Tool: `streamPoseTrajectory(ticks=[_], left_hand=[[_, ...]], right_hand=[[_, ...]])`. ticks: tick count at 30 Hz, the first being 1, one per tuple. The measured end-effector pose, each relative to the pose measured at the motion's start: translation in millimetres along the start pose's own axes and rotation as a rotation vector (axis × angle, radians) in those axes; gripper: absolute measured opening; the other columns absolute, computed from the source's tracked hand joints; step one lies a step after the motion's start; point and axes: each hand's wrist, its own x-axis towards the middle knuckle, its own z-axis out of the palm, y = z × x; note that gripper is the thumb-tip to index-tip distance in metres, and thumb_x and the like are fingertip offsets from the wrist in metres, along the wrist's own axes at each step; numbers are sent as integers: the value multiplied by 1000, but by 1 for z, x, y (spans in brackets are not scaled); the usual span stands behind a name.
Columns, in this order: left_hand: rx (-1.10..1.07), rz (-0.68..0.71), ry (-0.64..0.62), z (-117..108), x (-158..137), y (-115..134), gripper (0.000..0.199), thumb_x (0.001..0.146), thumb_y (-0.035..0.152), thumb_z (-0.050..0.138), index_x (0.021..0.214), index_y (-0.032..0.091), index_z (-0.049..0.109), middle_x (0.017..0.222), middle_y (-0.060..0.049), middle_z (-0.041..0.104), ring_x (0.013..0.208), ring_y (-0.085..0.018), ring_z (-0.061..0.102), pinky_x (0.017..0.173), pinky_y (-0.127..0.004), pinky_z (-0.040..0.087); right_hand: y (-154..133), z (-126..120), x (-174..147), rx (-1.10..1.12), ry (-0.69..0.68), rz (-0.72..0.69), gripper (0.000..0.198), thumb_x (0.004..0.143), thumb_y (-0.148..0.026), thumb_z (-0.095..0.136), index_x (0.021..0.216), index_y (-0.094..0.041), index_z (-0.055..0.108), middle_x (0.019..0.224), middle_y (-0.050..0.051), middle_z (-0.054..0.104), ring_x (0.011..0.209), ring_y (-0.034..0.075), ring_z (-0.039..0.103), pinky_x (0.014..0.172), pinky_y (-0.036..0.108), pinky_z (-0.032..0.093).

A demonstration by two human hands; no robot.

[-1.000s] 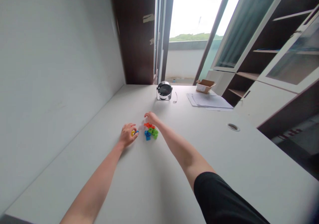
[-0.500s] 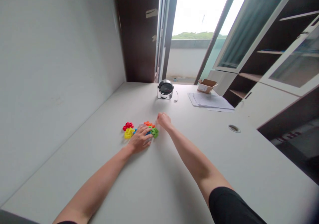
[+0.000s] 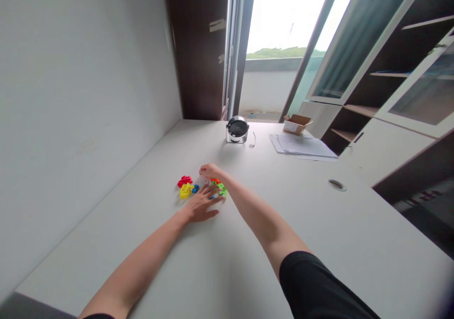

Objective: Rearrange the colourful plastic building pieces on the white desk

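while left hand (image 3: 200, 206) is spread, yellow pieces (image 3: 185, 191) lie just beside it; right hand (image 3: 210, 170) curled, cannot tell hold.

The left hand (image 3: 201, 206) partly covers green pieces (image 3: 222, 189) near yellow pieces (image 3: 185, 191), the right hand (image 3: 210, 170) just beyond.

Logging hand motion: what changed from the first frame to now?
Left hand moved right, off the lumpy yellow plastic cluster, now partly covering the green plastic cluster; the yellow and red plastic clusters now show. Right hand swung right, then back left; its grip is unclear. Unmoved: round black device, open brown cardboard box, white paper sheets.
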Motion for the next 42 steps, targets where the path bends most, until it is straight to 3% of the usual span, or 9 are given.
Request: streamPoseTrajectory(ticks=[3,6,12,17,22,29,33,37,42], left_hand=[[2,6,0,-2,-3,4,47,91,42,57,138,35,54,151,-2,46,144,-28,33,124,-52,19],[12,-3,13,-2,-1,8,46,91,41,57,136,32,56,150,-6,47,143,-29,34,124,-55,17],[41,-66,78,19,36,26,56,87,43,62,140,27,52,152,-10,43,143,-32,34,122,-55,21],[86,-221,115,45,83,24,33,85,35,62,115,24,67,149,-12,47,142,-37,33,120,-62,14],[145,-418,209,49,82,-6,33,86,38,60,112,21,69,132,-15,60,138,-41,36,117,-67,6],[140,-490,215,30,43,-41,27,87,35,55,107,22,68,125,-14,62,127,-36,45,117,-65,8],[236,-475,153,16,31,-62,26,88,37,54,106,23,66,124,-12,62,124,-33,48,117,-62,14],[186,-338,59,1,23,-83,27,89,38,52,110,26,65,125,-10,62,123,-29,50,117,-55,21],[122,-267,85,-10,4,-85,33,87,39,55,118,28,64,133,-9,58,130,-29,47,120,-54,21]], right_hand=[[5,-10,-9,4,11,-1,16,85,-30,62,89,-18,73,81,1,72,77,15,61,72,22,44],[27,-30,-31,93,175,32,25,92,-34,52,103,-20,69,100,3,73,87,15,63,77,23,46],[87,-57,-127,181,378,236,29,88,-40,49,96,-20,69,88,3,72,82,18,64,79,28,48],[104,-64,-185,119,490,320,32,87,-43,47,90,-20,70,86,4,72,81,19,63,78,29,47],[93,-57,-188,-7,428,317,29,87,-39,47,89,-22,71,87,2,72,78,17,62,75,27,44],[88,-53,-188,-89,399,266,23,88,-31,49,88,-22,71,90,3,71,85,18,61,79,27,44],[86,-54,-187,-124,367,278,21,88,-27,51,88,-22,71,90,3,70,85,18,60,81,27,44],[83,-54,-186,-161,367,253,19,88,-24,52,88,-22,71,90,3,70,88,18,59,86,28,42],[82,-53,-187,-166,355,258,18,88,-22,54,89,-23,71,91,3,70,90,18,58,87,28,41]])
